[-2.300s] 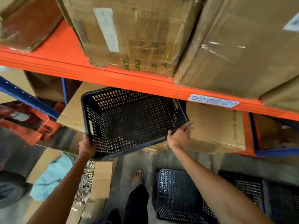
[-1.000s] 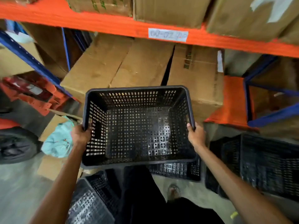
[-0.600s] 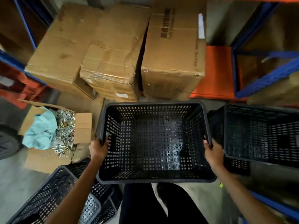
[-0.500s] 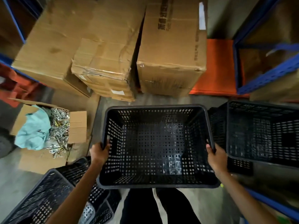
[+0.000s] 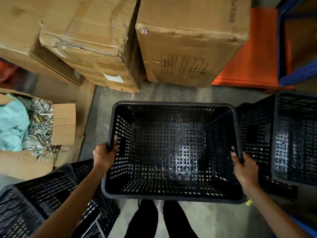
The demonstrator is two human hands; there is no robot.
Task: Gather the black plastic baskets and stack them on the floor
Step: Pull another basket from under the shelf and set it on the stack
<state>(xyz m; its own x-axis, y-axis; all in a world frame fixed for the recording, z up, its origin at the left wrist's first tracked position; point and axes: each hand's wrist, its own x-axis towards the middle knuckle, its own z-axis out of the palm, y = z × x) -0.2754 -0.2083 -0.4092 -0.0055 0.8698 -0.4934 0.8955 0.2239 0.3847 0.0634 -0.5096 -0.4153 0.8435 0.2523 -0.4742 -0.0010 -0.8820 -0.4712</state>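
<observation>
Concrete floor [image 5: 118, 102], boxes [image 5: 188, 40] ahead. Left hand [image 5: 103, 157] and right hand [image 5: 243, 170] each grip a side rim of the basket [image 5: 171, 152], held above the floor between other baskets [image 5: 291, 138]; earlier it was at shelf height.

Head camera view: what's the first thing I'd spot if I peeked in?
A big empty black basket fills the middle, gripped at its side rims by the left hand and the right hand. Another basket stands at the right, and more baskets lie at the lower left. At the left, an open cardboard box holds shiny metal bolts and a teal cloth.
</observation>
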